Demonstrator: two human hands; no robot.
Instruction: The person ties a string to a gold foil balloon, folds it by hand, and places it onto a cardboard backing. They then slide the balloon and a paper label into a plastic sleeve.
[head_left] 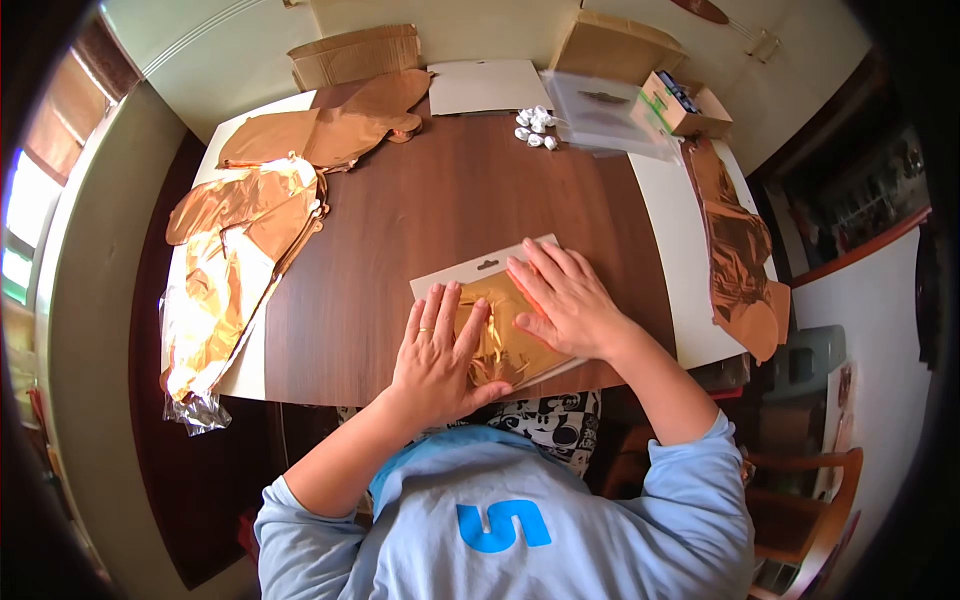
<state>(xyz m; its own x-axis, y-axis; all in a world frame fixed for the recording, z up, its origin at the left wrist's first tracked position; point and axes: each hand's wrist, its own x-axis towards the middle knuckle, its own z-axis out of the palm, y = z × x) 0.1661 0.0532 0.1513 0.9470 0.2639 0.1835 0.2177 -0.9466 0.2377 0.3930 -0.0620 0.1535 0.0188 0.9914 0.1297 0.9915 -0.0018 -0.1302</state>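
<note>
Left hand (435,352): flat, fingers spread, gripping nothing, palm pressing on folded gold foil (500,345). Right hand (565,300): also open and flat, across foil's upper edge and white backing card (462,272). Foil lies on card, near front edge of wooden surface (420,200).

Likely risks:
- sliding palms crease or tear thin foil
- ring (425,329) on left hand snags it
- push toward body tips card off edge
- foil springs open if pressure eases
</note>
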